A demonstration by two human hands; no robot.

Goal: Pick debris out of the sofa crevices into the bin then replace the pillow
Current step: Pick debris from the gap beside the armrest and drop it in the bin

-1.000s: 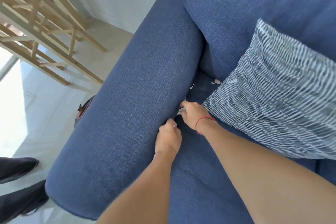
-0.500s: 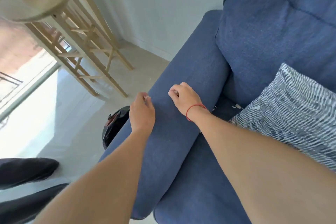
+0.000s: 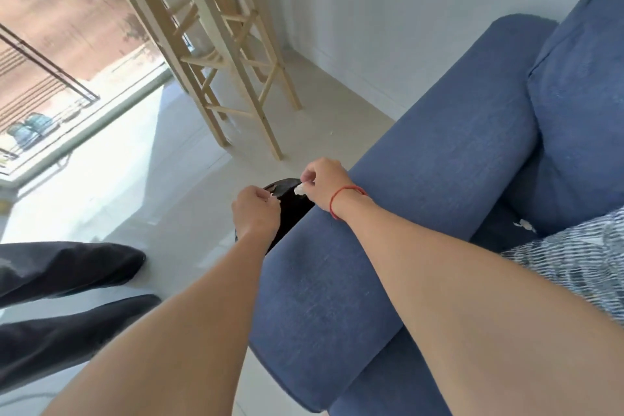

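Beside sofa (image 3: 449, 159), bin (image 3: 290, 213) under fingers (image 3: 305, 179) pinching debris (image 3: 299, 189).

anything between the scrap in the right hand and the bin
Nothing visible. The right hand pinches a white scrap past the sofa armrest, directly over the black bin on the floor. The left hand covers part of the bin's near edge, beside the scrap, not under it.

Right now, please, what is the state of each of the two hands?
Left hand: closed, pinching a tiny white scrap over the bin.
Right hand: closed, pinching a white scrap.
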